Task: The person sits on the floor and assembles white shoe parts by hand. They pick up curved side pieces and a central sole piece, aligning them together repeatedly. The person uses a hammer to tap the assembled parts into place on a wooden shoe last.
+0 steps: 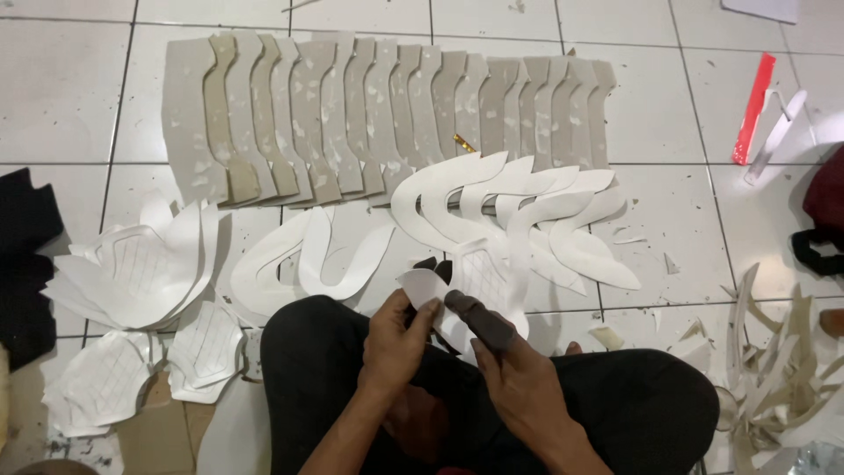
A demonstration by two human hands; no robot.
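Both hands grip one white cut-out sheet piece (457,290) over my lap.

I see my left hand (396,339) closed on its rounded left tab, my right hand (519,378) pinching the lower edge with a dark sleeve on the forefinger; the piece is thin, matte, with a faint grid on its face. On the tiled floor (70,97) beyond lies a row of beige curved strips (387,114), about sixteen, overlapped like shingles and flecked with white. Nearer, white hooked shapes (519,211) fan out, roughly six, plus two more (308,259) at left. Gridded white stacks (141,264) sit far left, offcuts (782,369) right, a red strip (754,107) beyond.
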